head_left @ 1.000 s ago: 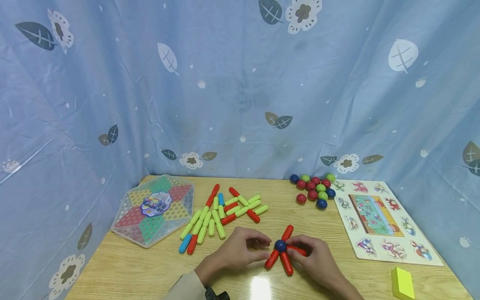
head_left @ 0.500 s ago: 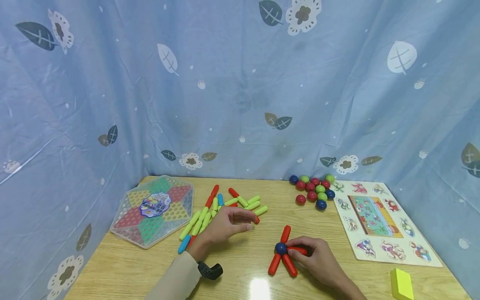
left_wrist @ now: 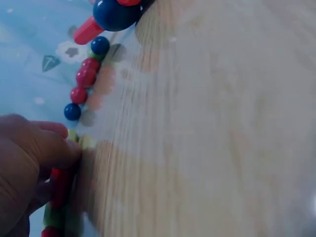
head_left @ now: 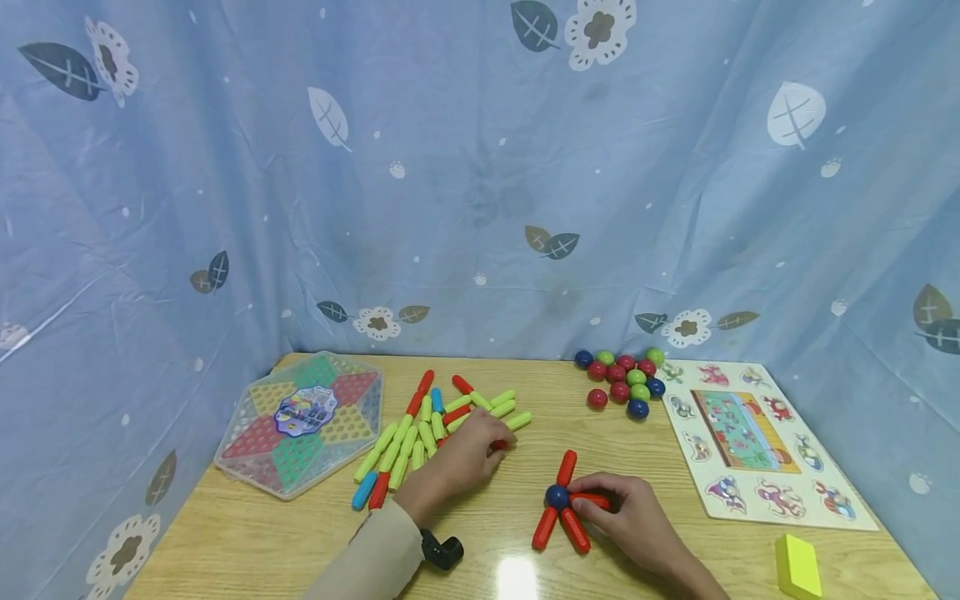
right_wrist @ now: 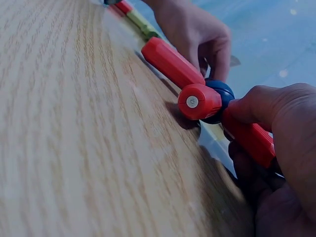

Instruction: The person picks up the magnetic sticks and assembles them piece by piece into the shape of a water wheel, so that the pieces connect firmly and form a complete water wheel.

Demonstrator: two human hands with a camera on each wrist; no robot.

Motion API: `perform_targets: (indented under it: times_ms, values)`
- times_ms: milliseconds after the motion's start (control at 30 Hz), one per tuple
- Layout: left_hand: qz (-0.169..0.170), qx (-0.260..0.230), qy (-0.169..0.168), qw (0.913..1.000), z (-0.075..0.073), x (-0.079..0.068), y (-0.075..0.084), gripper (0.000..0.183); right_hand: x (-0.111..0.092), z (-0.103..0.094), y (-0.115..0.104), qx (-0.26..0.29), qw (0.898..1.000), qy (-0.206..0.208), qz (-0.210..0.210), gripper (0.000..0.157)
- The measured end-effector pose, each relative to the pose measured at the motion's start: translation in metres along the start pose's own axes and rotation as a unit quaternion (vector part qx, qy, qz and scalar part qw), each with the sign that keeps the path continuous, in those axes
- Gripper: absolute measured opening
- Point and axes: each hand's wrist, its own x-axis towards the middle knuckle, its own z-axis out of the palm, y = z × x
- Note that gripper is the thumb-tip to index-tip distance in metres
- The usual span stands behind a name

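In the head view, a blue ball (head_left: pixel 557 497) lies on the table with several red magnetic rods stuck to it like spokes. My right hand (head_left: pixel 633 518) pinches the right-hand red rod (right_wrist: pixel 249 136) close to the ball, thumb on top in the right wrist view. One rod of this star (right_wrist: pixel 192 102) points its round metal end at that camera. At the near right side of the rod pile, my left hand (head_left: pixel 471 450) has thumb and fingers curled around a loose red rod (left_wrist: pixel 60 188), which they partly cover.
Yellow-green, red and blue rods (head_left: pixel 405 437) spread left of centre. Red, green and blue balls (head_left: pixel 618 392) cluster at the back right. A hexagonal game box (head_left: pixel 258 417) lies left, a wooden puzzle board (head_left: pixel 772 492) right, and a yellow block (head_left: pixel 798 567) at the front right.
My left hand has left the ball star, moved left and back to the pile, and closed around a red rod. The star has turned slightly while my right hand keeps its pinch.
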Motion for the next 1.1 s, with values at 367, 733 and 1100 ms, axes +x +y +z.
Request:
perform_targets:
  times_ms: [367, 733, 1100]
  values:
    - [0.012, 0.072, 0.053, 0.9959, 0.001, -0.011, 0.001, 0.013, -0.001, 0.0, -0.001, -0.003, 1.0, 0.006, 0.013, 0.016]
    - [-0.019, -0.188, 0.018, 0.9818, 0.0, -0.027, 0.022, 0.02, 0.001, 0.001, -0.001, 0.002, 1.0, 0.0, 0.009, 0.016]
    - [-0.03, -0.233, -0.027, 0.9716, 0.021, -0.028, 0.044, 0.021, 0.0, 0.002, -0.001, 0.005, 1.0, 0.001, -0.005, 0.017]
